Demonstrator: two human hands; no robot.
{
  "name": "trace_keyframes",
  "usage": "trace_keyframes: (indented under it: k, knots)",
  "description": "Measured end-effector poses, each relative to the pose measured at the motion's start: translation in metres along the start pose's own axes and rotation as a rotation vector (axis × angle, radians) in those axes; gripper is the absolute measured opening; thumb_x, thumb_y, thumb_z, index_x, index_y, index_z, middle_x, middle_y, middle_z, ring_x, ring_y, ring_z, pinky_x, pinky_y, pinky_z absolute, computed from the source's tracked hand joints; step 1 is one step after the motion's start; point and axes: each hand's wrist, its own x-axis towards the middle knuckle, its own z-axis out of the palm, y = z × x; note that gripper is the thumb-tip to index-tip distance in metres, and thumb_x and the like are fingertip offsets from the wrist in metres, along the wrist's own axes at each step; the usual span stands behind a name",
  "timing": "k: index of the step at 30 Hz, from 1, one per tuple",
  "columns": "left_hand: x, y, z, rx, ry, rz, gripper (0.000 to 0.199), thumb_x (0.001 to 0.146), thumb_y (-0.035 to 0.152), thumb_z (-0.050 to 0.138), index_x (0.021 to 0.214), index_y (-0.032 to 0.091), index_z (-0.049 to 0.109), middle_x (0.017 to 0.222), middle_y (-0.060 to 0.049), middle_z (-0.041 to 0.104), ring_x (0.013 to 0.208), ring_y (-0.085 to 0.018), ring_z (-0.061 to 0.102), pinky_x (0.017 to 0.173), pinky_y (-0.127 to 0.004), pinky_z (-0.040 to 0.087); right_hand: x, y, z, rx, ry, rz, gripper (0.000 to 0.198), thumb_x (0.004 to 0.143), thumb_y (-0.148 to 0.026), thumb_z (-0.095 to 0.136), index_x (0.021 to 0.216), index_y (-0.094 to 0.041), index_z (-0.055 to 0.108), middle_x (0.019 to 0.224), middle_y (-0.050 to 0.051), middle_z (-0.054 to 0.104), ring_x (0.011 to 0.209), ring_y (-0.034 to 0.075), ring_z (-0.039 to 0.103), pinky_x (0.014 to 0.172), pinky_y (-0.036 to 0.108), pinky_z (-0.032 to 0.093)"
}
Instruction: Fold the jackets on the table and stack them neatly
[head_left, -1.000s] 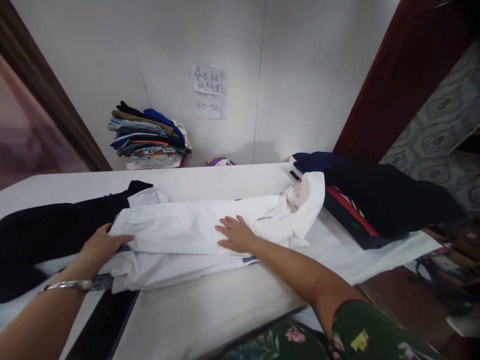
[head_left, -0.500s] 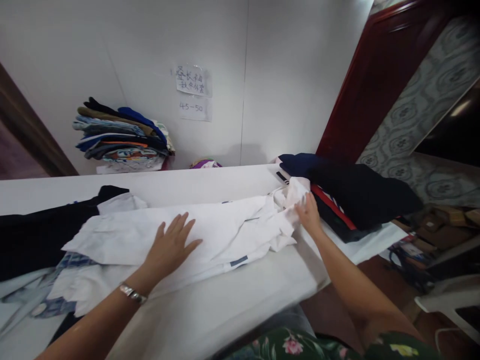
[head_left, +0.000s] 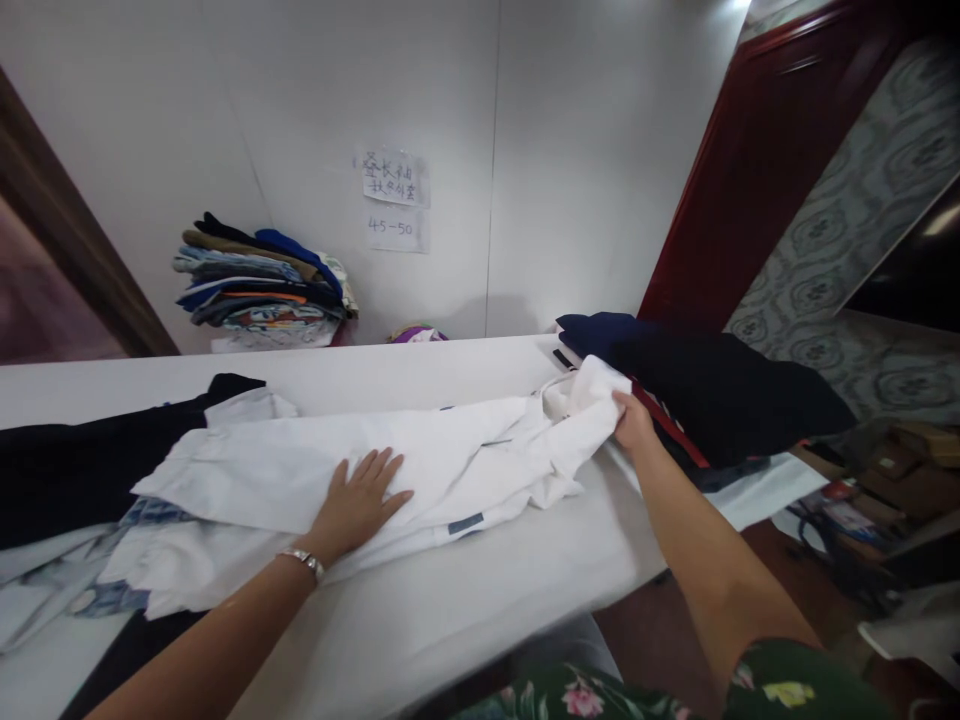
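Observation:
A white garment (head_left: 450, 450) with small dark patches stretches lengthwise across the table in the head view; its exact kind is unclear. Flat on its middle lies my left hand (head_left: 361, 503), fingers spread, with a silver band at the wrist. At the garment's right end, my right hand (head_left: 632, 420) pinches a raised, bunched part of the white cloth. My right fingertips are partly hidden behind the fabric. Under the garment's left end show pieces of blue denim (head_left: 112, 597) and a black garment (head_left: 97, 465).
Dark folded clothes (head_left: 720, 390) are piled at the table's right end, close to my right hand. Behind the white table (head_left: 480, 600), a stack of folded clothes (head_left: 262, 280) stands near the wall. Handwritten paper signs (head_left: 395, 200) hang there. Cardboard boxes (head_left: 892, 465) sit at far right.
My right hand has closed on the garment's right end and lifted it slightly. My left hand has come to lie flatter on the cloth, a little further right. The view has shifted slightly.

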Motion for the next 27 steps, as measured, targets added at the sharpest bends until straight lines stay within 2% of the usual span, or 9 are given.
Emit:
trace_keyframes:
  k: [4, 6, 9, 13, 17, 20, 22, 25, 27]
  knots:
    - [0.0, -0.001, 0.003, 0.006, 0.013, 0.005, 0.06, 0.093, 0.053, 0.042, 0.142, 0.021, 0.054, 0.152, -0.016, 0.048, 0.142, -0.038, 0.041, 0.114, -0.063, 0.026, -0.018, -0.003, -0.034, 0.15, 0.002, 0.081, 0.024, 0.076, -0.025, 0.058, 0.097, -0.027, 0.068, 0.093, -0.001, 0.077, 0.105, 0.022, 0.07, 0.096, 0.039, 0.057]
    - [0.0, -0.002, 0.004, 0.009, 0.012, 0.01, 0.061, 0.093, 0.054, 0.041, 0.142, 0.021, 0.054, 0.152, -0.015, 0.048, 0.142, -0.038, 0.041, 0.114, -0.063, 0.027, -0.027, 0.0, -0.049, 0.175, 0.005, 0.131, 0.021, 0.083, -0.036, 0.056, 0.098, -0.029, 0.068, 0.098, -0.001, 0.077, 0.106, 0.021, 0.07, 0.096, 0.04, 0.056]
    - [0.0, -0.003, 0.006, 0.026, 0.02, 0.011, 0.061, 0.094, 0.054, 0.039, 0.142, 0.021, 0.054, 0.151, -0.015, 0.049, 0.141, -0.038, 0.042, 0.114, -0.063, 0.027, -0.032, 0.002, -0.056, 0.14, -0.001, 0.214, 0.037, 0.09, -0.057, 0.047, 0.104, -0.03, 0.068, 0.105, 0.002, 0.077, 0.105, 0.023, 0.07, 0.091, 0.042, 0.058]
    - [0.001, -0.001, 0.003, 0.029, 0.008, -0.013, 0.06, 0.093, 0.055, 0.039, 0.142, 0.023, 0.054, 0.151, -0.014, 0.049, 0.141, -0.037, 0.043, 0.114, -0.062, 0.027, -0.019, -0.004, -0.036, -0.113, -0.042, 0.249, 0.042, 0.09, -0.059, 0.047, 0.103, -0.026, 0.07, 0.103, 0.009, 0.077, 0.102, 0.027, 0.071, 0.086, 0.042, 0.059]
    - [0.001, 0.003, -0.004, 0.001, -0.028, -0.028, 0.061, 0.093, 0.053, 0.039, 0.142, 0.021, 0.054, 0.152, -0.015, 0.047, 0.142, -0.037, 0.041, 0.115, -0.063, 0.026, -0.005, -0.019, 0.0, -0.263, 0.03, 0.104, 0.036, 0.094, -0.041, 0.048, 0.111, -0.015, 0.067, 0.111, 0.017, 0.073, 0.107, 0.027, 0.069, 0.089, 0.037, 0.056]
    - [0.0, 0.005, -0.007, -0.022, -0.039, -0.037, 0.061, 0.093, 0.052, 0.04, 0.143, 0.021, 0.053, 0.153, -0.015, 0.045, 0.143, -0.036, 0.04, 0.115, -0.063, 0.025, -0.01, -0.031, 0.037, -0.265, -0.022, -0.017, 0.042, 0.095, -0.037, 0.048, 0.125, -0.009, 0.059, 0.117, 0.017, 0.071, 0.109, 0.024, 0.068, 0.093, 0.035, 0.054]
    - [0.0, 0.006, -0.008, -0.037, -0.037, -0.043, 0.059, 0.092, 0.052, 0.042, 0.142, 0.022, 0.054, 0.153, -0.015, 0.045, 0.143, -0.036, 0.04, 0.116, -0.063, 0.024, -0.027, -0.034, 0.067, -0.334, -0.176, -0.086, 0.043, 0.094, -0.042, 0.053, 0.123, -0.012, 0.061, 0.111, 0.013, 0.073, 0.103, 0.024, 0.07, 0.092, 0.037, 0.055]
    - [0.003, 0.008, -0.015, -0.065, -0.086, -0.08, 0.058, 0.09, 0.051, 0.047, 0.141, 0.023, 0.055, 0.154, -0.014, 0.045, 0.145, -0.035, 0.038, 0.117, -0.062, 0.022, -0.069, -0.025, 0.115, -0.632, -0.665, -0.227, 0.044, 0.094, -0.049, 0.052, 0.12, -0.017, 0.067, 0.112, 0.007, 0.074, 0.108, 0.023, 0.068, 0.099, 0.042, 0.053]
    - [0.007, 0.012, -0.023, -0.13, -0.141, -0.136, 0.059, 0.088, 0.05, 0.05, 0.14, 0.023, 0.056, 0.154, -0.013, 0.045, 0.145, -0.034, 0.037, 0.118, -0.062, 0.019, -0.1, -0.011, 0.139, -0.711, -0.909, -0.298, 0.035, 0.089, -0.039, 0.062, 0.116, -0.02, 0.071, 0.117, 0.003, 0.074, 0.119, 0.021, 0.063, 0.109, 0.043, 0.045]
